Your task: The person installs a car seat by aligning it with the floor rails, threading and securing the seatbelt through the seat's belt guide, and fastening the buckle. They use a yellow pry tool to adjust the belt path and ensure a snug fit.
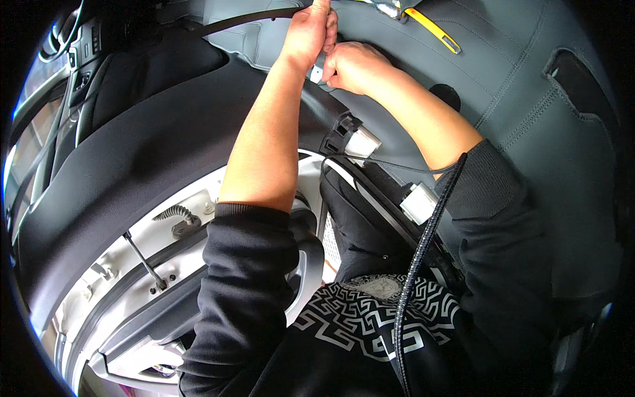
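My left hand (311,34) is curled, thumb upward, over a dark grey stitched car floor liner (496,79) at the top of the view. A black strip (253,19) runs from the left up to this hand; whether the fingers hold it is hidden. Just below and to the right, my right hand (356,68) is closed in a fist, close against the left one. It sits by the liner's edge, and anything between its fingers is hidden. A small whitish piece (316,74) shows beside its thumb. Past both hands lies a yellow-handled cutter (432,30).
White blocks (419,202) sit along the black door sill, one by a black bracket (342,131). A black dashboard panel (149,129) curves across the left. The open car door (163,317) is lower left. A braided cord (421,263) hangs before my torso.
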